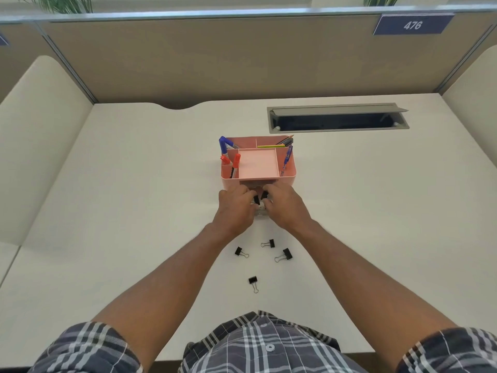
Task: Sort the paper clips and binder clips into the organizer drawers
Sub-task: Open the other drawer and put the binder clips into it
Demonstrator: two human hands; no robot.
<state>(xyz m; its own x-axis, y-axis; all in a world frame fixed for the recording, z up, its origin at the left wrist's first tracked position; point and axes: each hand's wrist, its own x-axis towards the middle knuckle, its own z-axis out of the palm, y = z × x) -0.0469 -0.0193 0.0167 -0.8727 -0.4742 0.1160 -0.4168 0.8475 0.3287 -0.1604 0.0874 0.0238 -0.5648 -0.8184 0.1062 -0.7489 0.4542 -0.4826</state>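
Black metal binder clips with wire handles: four lie loose on the white desk top [134,184] at 6 o'clock from the hands, apart from each other — one [241,251] under the left wrist, one [269,243] between the forearms, one [285,254] just at 4 o'clock of that, one [253,282] nearest the body. Two more black clips sit between the hands: left one [256,200] pinched by the left hand [234,210] fingertips, right one [264,195] pinched by the right hand [282,208] thumb and forefinger; other fingers on both hands curled in, close together. Hands nearly touching each other, over a small clear plastic drawer [260,211] pulled out from the front of the pink plastic desk organizer [258,162]. Drawer mostly hidden by the hands, contents can't tell. Organizer sits mid-desk at 12 o'clock from the hands; its shallow square centre tray [258,165] is bare. Red-capped markers [233,164] stand in its 9 o'clock compartment, blue-capped marker [223,145] at the 10 o'clock corner, a blue pen [287,157] in the 3 o'clock slot, pencils and a yellow stick [277,144] in the rear compartment. Grey metal cable hatch [337,117], lid up, at 2 o'clock of the organizer. Tan partition wall [242,63] behind the desk, blue tag reading 476 [412,24] at its 1 o'clock end. Plaid short sleeves [88,348] and shirt front at 6 o'clock.
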